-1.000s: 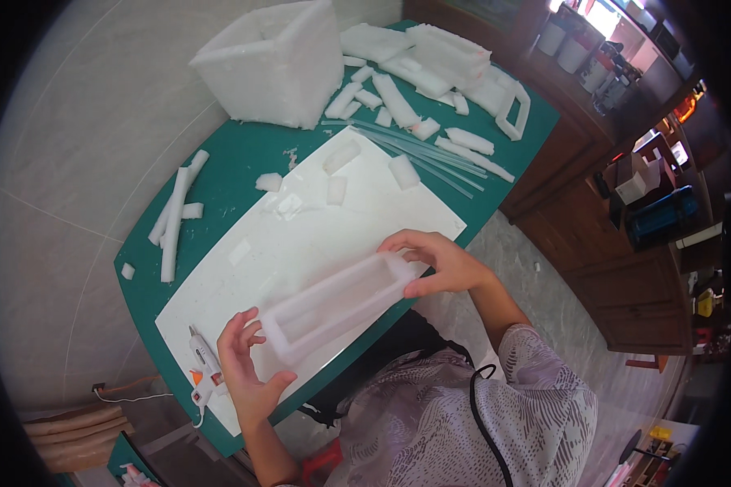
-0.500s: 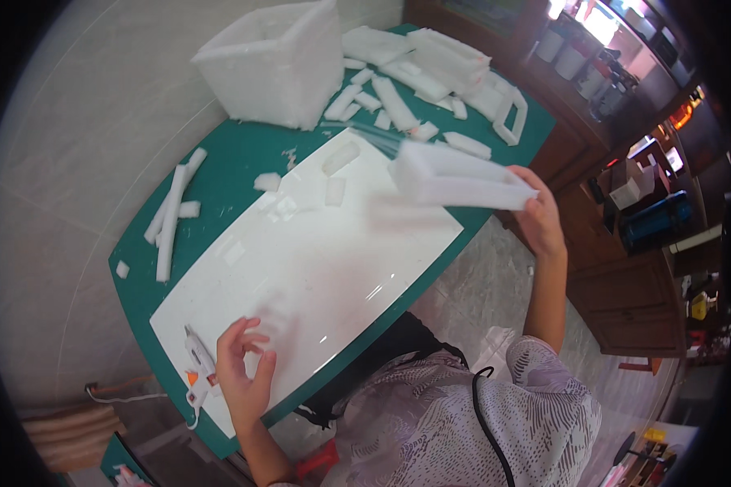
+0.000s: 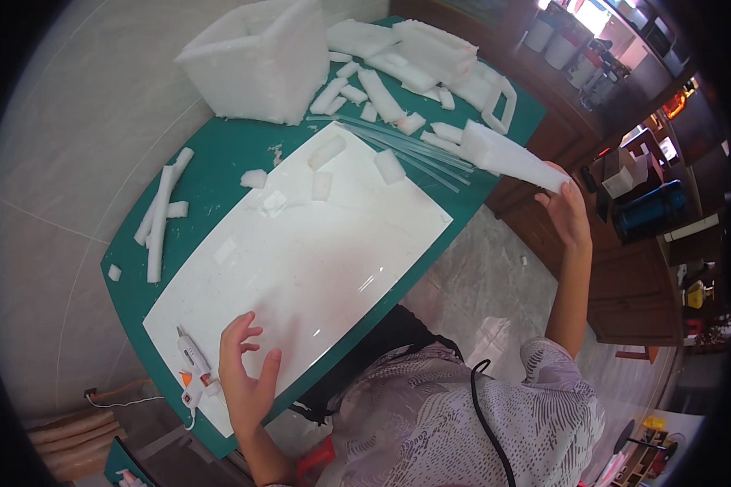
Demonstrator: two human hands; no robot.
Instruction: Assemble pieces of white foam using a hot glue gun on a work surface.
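Observation:
My right hand (image 3: 566, 209) grips one end of a white foam piece (image 3: 508, 156), a long block that reaches toward the table's right edge. Its far end lies close to several clear glue sticks (image 3: 430, 154). Above the near left part of the white board (image 3: 300, 252), my left hand (image 3: 250, 369) is empty, with fingers curved and apart. Just left of it lies a white hot glue gun (image 3: 191, 353) with an orange trigger. Small foam offcuts (image 3: 322, 186) rest on the far part of the board.
A big open foam box (image 3: 260, 73) stands at the far side of the green table (image 3: 130, 300). Foam slabs and strips (image 3: 382, 93) lie to its right, and a small foam frame (image 3: 502, 105) at the far right. Crossed foam strips (image 3: 161, 219) lie left. A wooden cabinet (image 3: 625, 300) stands right.
My right hand has carried the foam piece to the right, away from over the board and turned it. The glue sticks and an offcut now show. My left hand has barely moved.

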